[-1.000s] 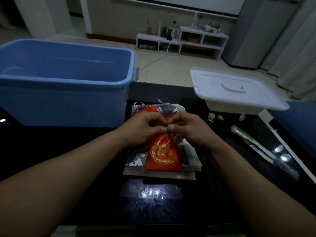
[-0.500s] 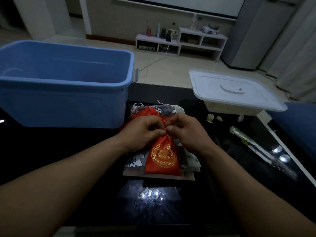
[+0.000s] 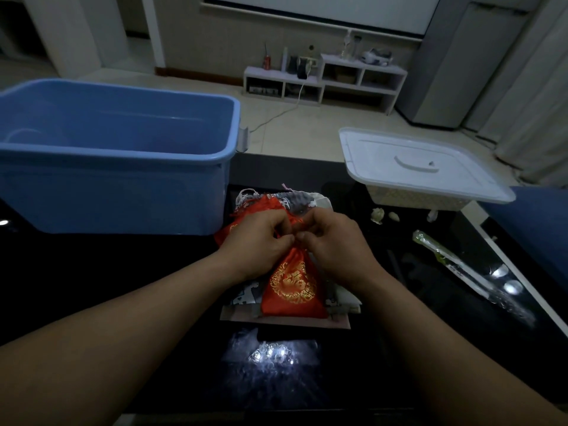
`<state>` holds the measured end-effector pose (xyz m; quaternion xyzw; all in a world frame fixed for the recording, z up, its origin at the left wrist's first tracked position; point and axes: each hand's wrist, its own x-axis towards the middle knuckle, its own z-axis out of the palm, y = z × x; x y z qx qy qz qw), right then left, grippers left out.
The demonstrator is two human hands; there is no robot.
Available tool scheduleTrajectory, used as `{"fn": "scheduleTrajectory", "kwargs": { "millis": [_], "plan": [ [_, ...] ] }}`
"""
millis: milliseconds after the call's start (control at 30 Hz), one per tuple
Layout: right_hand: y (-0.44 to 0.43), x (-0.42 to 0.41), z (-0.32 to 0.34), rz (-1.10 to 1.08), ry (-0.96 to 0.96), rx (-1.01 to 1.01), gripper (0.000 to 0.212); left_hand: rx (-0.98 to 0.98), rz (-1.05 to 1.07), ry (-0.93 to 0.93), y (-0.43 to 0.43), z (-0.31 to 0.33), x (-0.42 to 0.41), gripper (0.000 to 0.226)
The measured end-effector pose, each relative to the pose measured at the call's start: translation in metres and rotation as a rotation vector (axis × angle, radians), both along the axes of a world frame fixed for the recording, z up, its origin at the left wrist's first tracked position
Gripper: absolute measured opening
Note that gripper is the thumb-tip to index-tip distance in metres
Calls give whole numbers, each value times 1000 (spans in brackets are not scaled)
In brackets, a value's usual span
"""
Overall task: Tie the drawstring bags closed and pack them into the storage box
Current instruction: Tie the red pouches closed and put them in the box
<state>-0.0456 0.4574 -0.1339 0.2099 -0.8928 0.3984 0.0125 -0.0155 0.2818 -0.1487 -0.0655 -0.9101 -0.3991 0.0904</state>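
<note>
L hand (image 3: 257, 241) and R hand (image 3: 333, 242) both pinch gathered neck of red bag (image 3: 292, 289) atop bag stack (image 3: 244, 298); bag's long axis runs 6-12 o'clock, neck at 12; storage box (image 3: 123, 157) sits approx. 10 o'clock, nearer L hand.

red gold-embroidered drawstring bag (image 3: 292, 287) atop flat bags (image 3: 246, 298), blue storage box (image 3: 116, 155) behind-left
</note>
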Motion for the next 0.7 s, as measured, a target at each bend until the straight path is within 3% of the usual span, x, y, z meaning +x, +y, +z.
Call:
{"fn": "scheduleTrajectory", "kwargs": {
  "millis": [300,400,700],
  "plan": [
    [-6,13,-7,-90,171,68,8,-123,46,139,12,-11,3,20],
    [-8,16,-7,-106,185,38,9,-138,38,154,11,-13,1,13],
    [-5,16,-6,-69,144,14,4,-112,-222,-12,-17,3,-6,17]
  ]
}}
